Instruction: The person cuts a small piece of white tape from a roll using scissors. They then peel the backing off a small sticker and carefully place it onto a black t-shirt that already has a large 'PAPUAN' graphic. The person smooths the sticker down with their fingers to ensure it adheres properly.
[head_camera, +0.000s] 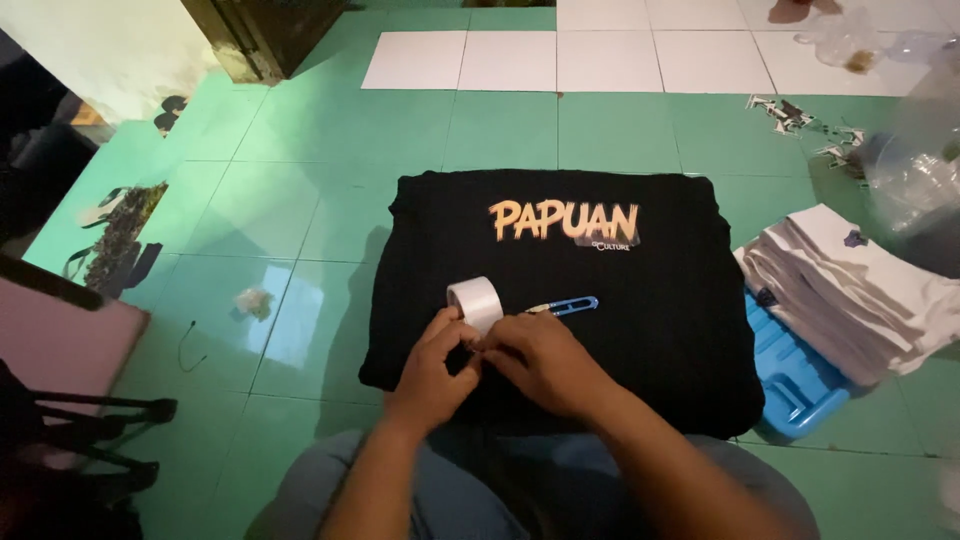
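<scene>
Pinching the tape (475, 302) roll's edge, both hands (432, 372) (540, 362) meet fingertip to fingertip; it looks light, stiff, sticky (grip the rim).

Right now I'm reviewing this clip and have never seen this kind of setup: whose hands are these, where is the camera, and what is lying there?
There is no machine here. One camera sits on a person's head and looks down, so the two arms coming up from the bottom edge are that person's own. The person sits on a green tiled floor with a folded black shirt bearing an orange print spread in front of them. Both hands meet at a white roll of tape standing on the shirt: the left hand and right hand pinch at its lower edge. A small blue-handled cutter lies just right of the roll. Further right, a stack of folded white cloth rests on a blue tray.
</scene>
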